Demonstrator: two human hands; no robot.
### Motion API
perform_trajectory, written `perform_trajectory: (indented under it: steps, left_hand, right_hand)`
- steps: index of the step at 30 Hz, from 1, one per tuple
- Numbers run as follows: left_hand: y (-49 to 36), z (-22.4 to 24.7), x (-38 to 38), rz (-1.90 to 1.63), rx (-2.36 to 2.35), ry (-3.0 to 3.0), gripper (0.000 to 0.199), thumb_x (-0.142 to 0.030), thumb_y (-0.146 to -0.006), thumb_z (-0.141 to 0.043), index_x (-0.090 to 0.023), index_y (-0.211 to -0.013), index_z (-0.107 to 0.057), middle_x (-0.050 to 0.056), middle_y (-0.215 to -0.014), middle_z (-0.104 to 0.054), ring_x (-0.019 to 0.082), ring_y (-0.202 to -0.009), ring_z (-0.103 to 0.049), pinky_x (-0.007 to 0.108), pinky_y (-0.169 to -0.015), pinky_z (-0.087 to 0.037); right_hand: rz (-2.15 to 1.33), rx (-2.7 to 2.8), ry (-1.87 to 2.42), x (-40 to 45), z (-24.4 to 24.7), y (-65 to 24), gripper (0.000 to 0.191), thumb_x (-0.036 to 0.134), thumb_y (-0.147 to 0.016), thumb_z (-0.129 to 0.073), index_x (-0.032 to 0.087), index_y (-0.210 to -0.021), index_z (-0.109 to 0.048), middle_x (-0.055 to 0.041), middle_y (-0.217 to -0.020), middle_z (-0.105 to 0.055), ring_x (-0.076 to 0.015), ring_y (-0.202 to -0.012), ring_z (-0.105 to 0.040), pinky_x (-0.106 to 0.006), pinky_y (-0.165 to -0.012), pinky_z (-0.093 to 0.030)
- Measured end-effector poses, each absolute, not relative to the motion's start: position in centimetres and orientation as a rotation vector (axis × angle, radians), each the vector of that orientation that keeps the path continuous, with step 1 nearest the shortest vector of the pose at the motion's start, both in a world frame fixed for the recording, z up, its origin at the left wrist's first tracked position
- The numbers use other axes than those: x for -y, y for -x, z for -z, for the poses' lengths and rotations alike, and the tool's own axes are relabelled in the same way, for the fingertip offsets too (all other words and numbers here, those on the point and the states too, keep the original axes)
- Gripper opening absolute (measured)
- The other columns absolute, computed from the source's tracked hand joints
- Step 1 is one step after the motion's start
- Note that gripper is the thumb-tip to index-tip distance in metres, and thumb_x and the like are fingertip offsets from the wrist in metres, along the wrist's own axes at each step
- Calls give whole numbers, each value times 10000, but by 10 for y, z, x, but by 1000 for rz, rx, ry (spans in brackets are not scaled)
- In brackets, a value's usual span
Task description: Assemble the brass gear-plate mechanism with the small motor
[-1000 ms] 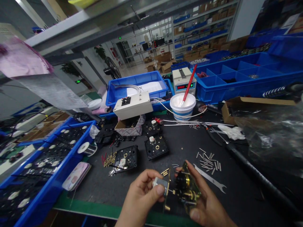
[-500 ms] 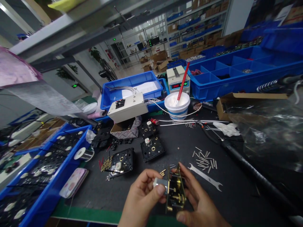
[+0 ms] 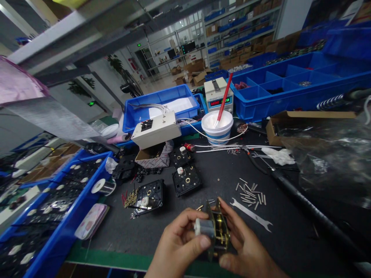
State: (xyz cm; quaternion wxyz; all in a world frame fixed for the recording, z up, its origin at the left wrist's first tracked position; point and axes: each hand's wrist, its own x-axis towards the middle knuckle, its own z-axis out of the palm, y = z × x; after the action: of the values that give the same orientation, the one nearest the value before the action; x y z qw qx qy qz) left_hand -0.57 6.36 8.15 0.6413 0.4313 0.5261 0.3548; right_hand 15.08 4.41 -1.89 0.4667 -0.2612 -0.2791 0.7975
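Near the front of the bench both hands hold one small gear mechanism (image 3: 220, 227), made of two metal plates with brass gears and shafts between them. A silver motor with a white end cap (image 3: 204, 227) sticks out of its left side. My left hand (image 3: 179, 241) is closed on the motor, thumb at its lower side. My right hand (image 3: 246, 243) grips the outer plate from the right, its thumb below and its fingers behind. Just beyond lie a few brass pins (image 3: 199, 207). An open-ended wrench (image 3: 252, 215) lies right of my right hand.
Several steel pins (image 3: 249, 195) are heaped beyond the wrench. Black housings (image 3: 187, 180) and another housing (image 3: 149, 197) lie to the left. Further back stands a white tub (image 3: 216, 129) with a red-handled brush. A blue tray (image 3: 55, 204) runs along the left; a black-handled tool (image 3: 307, 204) lies right.
The gear mechanism has shifted slightly right and turned, so more of the motor's side shows. Both hands still hold it.
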Motion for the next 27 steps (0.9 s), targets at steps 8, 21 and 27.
perform_trajectory:
  steps: [8,21,27]
  left_hand:
    - [11,-69,-58,-858,-1234,-1369,397,-444,-700,-717,-321,-1074,-665,67,-1310,-507,303,-1230,-436,406,-993,-390]
    - [16,-60,-50,-784,-1113,-1213,691,-433,-666,-750,-371,-1291,-461,42,-1422,-426,324,-1300,-367,477,-1044,-344]
    - [18,-60,-53,-745,-1163,-1451,772,-461,-610,-777,-334,-1303,-462,71,-1404,-446,353,-1305,-348,514,-1054,-305]
  right_hand:
    - [-1983,711,532,-44,24,-151,982,378,-559,-858,292,-1370,-309,-110,-1413,-364,-297,-1246,-417,-391,-997,-374]
    - [-2013,747,587,-43,24,-151,1079,422,-469,-891,294,-1380,-328,-110,-1425,-347,-316,-1242,-418,-405,-1008,-367]
    - [-1995,765,585,-43,33,-152,1087,418,-457,-897,290,-1381,-339,-104,-1416,-383,-297,-1287,-364,-384,-1038,-339]
